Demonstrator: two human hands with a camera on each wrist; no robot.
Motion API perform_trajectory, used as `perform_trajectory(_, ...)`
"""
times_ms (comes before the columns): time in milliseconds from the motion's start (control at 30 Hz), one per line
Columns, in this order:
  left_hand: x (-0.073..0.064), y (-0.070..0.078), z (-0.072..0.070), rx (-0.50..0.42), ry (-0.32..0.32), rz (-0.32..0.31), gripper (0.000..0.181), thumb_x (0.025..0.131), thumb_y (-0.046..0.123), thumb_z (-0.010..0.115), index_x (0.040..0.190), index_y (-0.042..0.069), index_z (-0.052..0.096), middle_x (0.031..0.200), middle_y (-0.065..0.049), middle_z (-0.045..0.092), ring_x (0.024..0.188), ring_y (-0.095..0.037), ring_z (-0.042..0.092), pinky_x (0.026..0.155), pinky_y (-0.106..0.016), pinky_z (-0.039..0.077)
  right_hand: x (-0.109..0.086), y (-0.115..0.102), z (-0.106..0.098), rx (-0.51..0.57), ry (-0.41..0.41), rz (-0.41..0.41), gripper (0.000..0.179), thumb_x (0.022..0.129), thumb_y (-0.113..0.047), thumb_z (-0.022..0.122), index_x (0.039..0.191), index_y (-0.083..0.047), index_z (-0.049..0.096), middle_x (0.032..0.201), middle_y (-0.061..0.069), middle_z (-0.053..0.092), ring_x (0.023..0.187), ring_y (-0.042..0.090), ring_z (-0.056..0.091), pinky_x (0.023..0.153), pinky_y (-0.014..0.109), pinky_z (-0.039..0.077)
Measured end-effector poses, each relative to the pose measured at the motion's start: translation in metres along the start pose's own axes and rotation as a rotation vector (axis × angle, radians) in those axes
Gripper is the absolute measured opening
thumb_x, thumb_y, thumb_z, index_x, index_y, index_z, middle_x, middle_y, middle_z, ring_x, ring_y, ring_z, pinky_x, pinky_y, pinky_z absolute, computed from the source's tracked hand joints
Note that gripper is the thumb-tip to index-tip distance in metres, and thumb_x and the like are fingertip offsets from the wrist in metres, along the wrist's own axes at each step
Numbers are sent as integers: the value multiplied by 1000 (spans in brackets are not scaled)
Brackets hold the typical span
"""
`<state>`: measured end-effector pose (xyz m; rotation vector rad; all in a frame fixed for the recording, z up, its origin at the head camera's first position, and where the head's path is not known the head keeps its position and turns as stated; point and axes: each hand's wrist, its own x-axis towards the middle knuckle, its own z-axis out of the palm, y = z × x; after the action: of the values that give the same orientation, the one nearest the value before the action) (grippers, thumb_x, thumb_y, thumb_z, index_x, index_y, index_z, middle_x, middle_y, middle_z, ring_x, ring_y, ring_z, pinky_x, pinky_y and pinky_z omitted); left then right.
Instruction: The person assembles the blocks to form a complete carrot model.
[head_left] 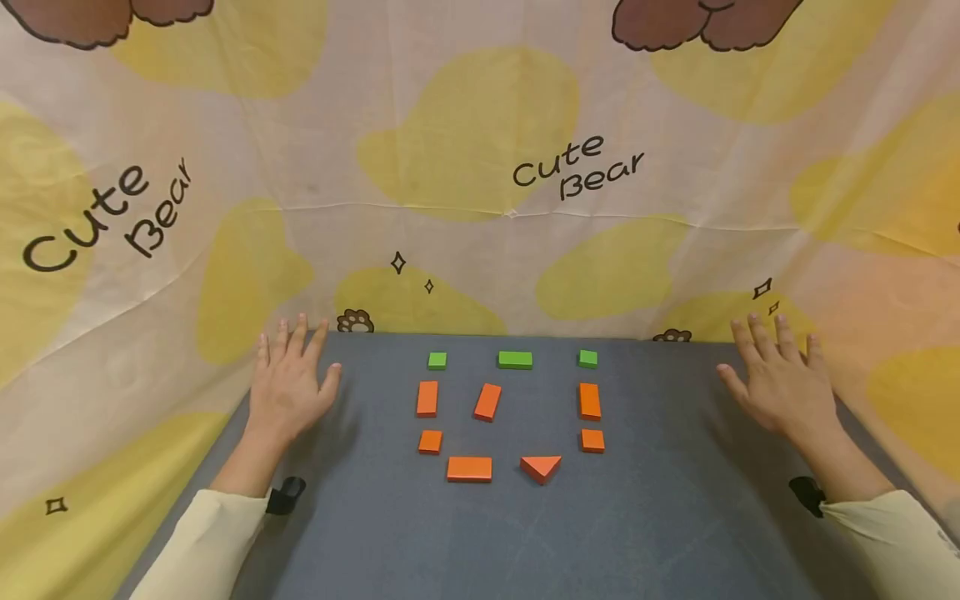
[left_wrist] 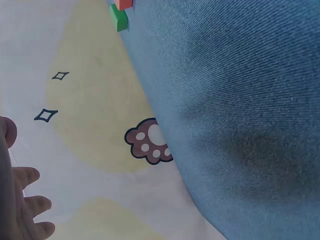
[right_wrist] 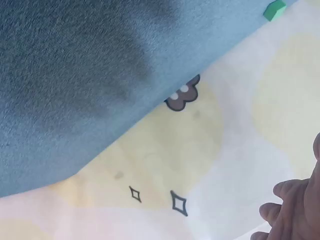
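Observation:
My left hand (head_left: 288, 387) is raised over the left side of the table, fingers spread, holding nothing. Over the right side, my right hand (head_left: 783, 387) is spread the same way and also holds nothing. Between them lie several toy blocks. The back row has a small green block (head_left: 437, 361), a longer green block (head_left: 515, 360) and another small green block (head_left: 588, 359). Nearer are upright orange blocks, one of them a slanted orange block (head_left: 487, 402), plus small orange squares (head_left: 431, 442). In front lie an orange rectangle (head_left: 469, 469) and an orange triangle block (head_left: 541, 468).
A grey-blue cloth surface (head_left: 525, 542) covers the table. Behind it and along the sides hangs a printed curtain (head_left: 465, 167) with yellow patches and lettering. Dark straps (head_left: 287, 496) show at both wrists.

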<state>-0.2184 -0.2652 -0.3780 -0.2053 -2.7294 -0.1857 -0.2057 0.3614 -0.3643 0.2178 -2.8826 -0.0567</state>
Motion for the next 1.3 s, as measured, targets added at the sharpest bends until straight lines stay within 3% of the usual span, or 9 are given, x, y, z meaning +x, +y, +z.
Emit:
perform_trajectory(733,-8,25,3,-9,54,72,66,93,39,52,151,15,32,154,-24,30,145,-45,16,116,-62,8,-3,-31,-8,-11,50,-47,74,101,-44,41,156,-13,3,160,21,9,147,42,-6,112,67,-1)
perform_trajectory(933,-8,41,4,-8,47,113,67,92,41,53,150,14,36,153,-23,32,144,-46,20,116,-61,10,-3,-54,-12,-1,104,-90,72,99,-45,45,156,-11,16,158,22,20,147,45,5,113,67,2)
perform_trajectory(1167,-4,56,8,-21,54,179,63,90,39,55,146,12,43,149,-21,40,143,-44,23,116,-59,16,14,-96,-10,26,193,-202,71,93,-41,58,151,-8,32,151,22,35,142,46,23,111,66,18)
perform_trajectory(1300,-1,64,13,-36,26,196,64,89,41,55,145,12,45,148,-22,42,143,-44,25,116,-58,20,25,-121,-4,104,187,-268,70,92,-41,60,148,-8,36,148,21,40,139,47,28,106,67,27)
